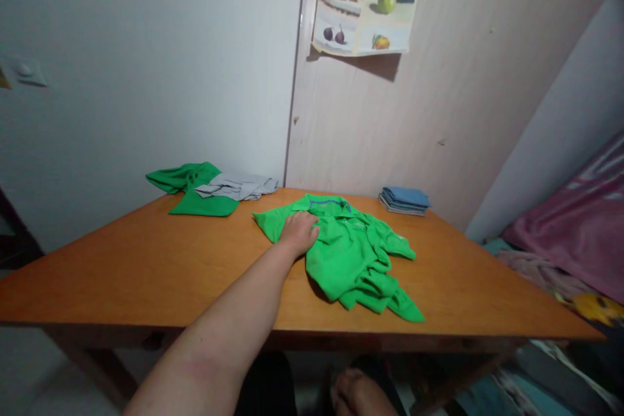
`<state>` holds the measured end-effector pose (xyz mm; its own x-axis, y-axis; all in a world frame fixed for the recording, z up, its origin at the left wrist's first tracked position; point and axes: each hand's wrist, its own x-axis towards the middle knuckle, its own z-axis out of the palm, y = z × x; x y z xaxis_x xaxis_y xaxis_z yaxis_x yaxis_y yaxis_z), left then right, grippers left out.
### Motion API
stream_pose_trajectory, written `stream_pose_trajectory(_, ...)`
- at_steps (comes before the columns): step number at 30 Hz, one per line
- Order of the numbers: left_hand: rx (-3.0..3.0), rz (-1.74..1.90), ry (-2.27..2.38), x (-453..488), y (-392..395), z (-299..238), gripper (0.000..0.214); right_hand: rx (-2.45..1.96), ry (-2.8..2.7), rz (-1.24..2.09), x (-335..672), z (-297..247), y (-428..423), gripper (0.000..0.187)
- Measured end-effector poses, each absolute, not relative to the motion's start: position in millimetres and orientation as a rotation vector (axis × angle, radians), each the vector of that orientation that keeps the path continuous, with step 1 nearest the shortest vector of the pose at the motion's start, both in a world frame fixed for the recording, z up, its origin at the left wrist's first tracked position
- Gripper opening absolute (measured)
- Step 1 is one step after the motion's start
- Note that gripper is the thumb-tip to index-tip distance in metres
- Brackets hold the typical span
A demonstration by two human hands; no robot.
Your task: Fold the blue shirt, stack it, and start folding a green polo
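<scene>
A bright green collared shirt [341, 253] lies spread but crumpled on the wooden table, its collar toward the wall and its lower part bunched toward the right front. My left hand [298, 233] reaches across to the shirt's left shoulder, just below the collar. Its fingers are bent and closed on the cloth; the fingertips are partly hidden. Below the table's front edge, near my lap, is my right hand [358, 393], away from the shirt. It is dim there, and its fingers do not show clearly.
On the wooden table [146, 266], a green cloth [205, 203] and a grey striped cloth [238, 186] lie loosely at the back left. A small folded stack of blue and checked cloth [404, 200] stands at the back right. Bedding [575, 214] is beyond the table's right side.
</scene>
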<state>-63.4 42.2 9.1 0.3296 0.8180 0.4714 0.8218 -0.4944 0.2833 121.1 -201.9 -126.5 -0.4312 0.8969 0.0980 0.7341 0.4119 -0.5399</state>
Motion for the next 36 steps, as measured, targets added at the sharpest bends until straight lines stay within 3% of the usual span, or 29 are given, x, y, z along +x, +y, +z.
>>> stream_pose_trajectory(3, -2.555, -0.905, -1.542, -59, 36, 10, 0.030, -1.992, -2.096, 0.447, 177, -161, -217, 0.024)
stream_pose_trajectory(6, -2.551, -0.911, -1.512, -55, 30, 8, 0.030, -2.160, -1.930, 0.314, 222, -173, -225, 0.029)
stream_pose_trajectory(14, -2.489, -0.880, -1.496, -60, 23, 0, 0.026, -2.271, -1.993, 0.305, 240, -154, -191, 0.027)
stream_pose_trajectory(29, -2.464, -0.801, -1.494, -63, 23, -3, 0.023, -2.300, -2.107, 0.394, 216, -176, -185, 0.027)
stream_pose_trajectory(36, -2.493, -0.892, -1.291, -36, 9, 9, 0.025, -2.175, -2.209, 0.610, 217, -180, -193, 0.013)
